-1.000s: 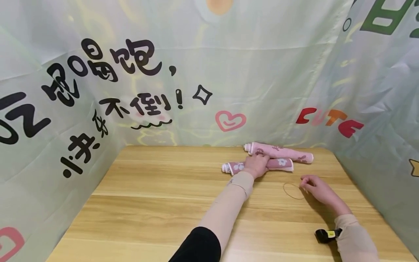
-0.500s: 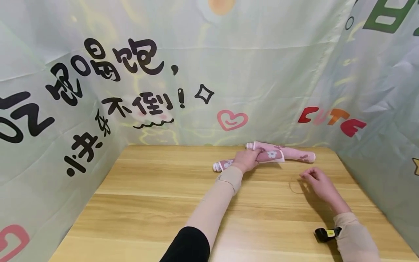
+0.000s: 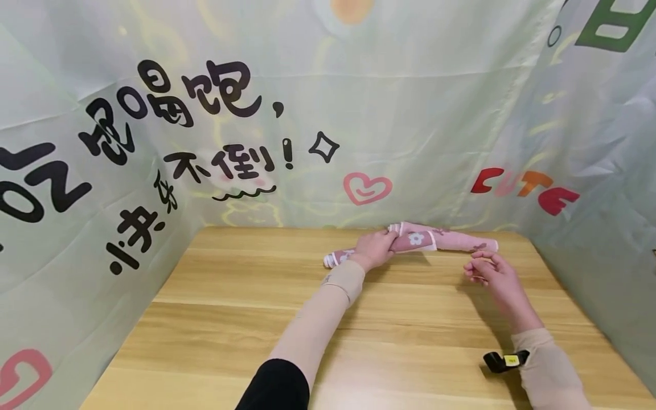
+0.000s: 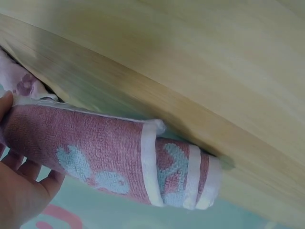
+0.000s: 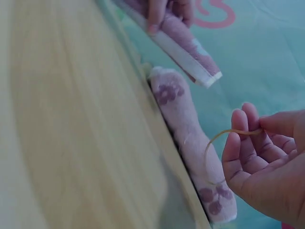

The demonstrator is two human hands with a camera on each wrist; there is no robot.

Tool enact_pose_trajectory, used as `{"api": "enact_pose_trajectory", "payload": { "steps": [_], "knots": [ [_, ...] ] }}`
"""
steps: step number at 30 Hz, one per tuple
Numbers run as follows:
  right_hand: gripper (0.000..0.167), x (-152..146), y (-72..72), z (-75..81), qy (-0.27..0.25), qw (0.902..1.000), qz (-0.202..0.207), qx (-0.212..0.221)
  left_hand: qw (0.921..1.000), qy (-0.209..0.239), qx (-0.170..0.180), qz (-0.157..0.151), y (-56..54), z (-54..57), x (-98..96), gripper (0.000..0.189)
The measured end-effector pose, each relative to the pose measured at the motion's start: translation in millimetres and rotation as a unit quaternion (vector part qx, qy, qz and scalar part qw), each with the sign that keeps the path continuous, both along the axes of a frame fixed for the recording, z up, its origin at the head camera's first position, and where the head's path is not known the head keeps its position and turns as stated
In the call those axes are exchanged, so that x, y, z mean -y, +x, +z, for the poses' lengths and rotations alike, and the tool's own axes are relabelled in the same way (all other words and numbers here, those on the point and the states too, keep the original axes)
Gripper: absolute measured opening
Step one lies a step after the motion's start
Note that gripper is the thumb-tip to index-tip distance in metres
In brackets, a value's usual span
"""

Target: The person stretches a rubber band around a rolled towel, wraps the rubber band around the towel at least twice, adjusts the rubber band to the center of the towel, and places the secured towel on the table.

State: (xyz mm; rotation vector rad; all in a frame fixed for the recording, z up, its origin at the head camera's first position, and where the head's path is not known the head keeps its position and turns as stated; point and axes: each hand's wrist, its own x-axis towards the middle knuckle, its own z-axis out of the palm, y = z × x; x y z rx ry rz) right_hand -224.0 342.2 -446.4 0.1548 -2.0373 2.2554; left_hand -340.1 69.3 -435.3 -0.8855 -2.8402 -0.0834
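My left hand grips a rolled mauve towel around its middle. White trim and pale blue flowers show on this roll in the left wrist view. Its right end looks raised, with a shadow under it. Behind lies a rolled light pink towel with darker flowers, along the table's back edge. Nearer the right side, my right hand is held above the table. In the right wrist view its thumb and fingers pinch a thin yellowish rubber band, which hangs as a loop. That band is too faint to make out in the head view.
The wooden table spreads out in front of both arms. A printed cloth backdrop stands close behind the table and along its sides. A small black device is fixed at my right wrist.
My left hand has moved left and slightly back with the mauve towel, which now overlaps the pink one in view. My right hand has risen a little with the rubber band.
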Motion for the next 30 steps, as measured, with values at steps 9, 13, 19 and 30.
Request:
{"api": "enact_pose_trajectory", "payload": {
  "steps": [9, 13, 19, 30],
  "knots": [
    [0.021, 12.9, -7.2, 6.7, -0.093, 0.9947, 0.041, -0.013, 0.9999, 0.011, 0.002, -0.005, 2.3, 3.1, 22.2, 0.043],
    [0.027, 17.1, -6.6, 8.0, -0.12, 0.991, 0.059, -0.001, 0.9996, 0.027, 0.008, -0.006, 5.0, 4.6, 31.0, 0.043],
    [0.037, 21.0, -4.1, 6.4, -0.173, 0.9797, 0.1, -0.013, 0.998, 0.062, 0.007, 0.002, 8.9, 8.7, 42.5, 0.046],
    [0.042, 35.8, -4.0, 10.5, -0.232, 0.9639, 0.127, -0.034, 0.9899, 0.138, -0.031, -0.009, 19.3, 16.8, 64.9, 0.039]
  ]
}}
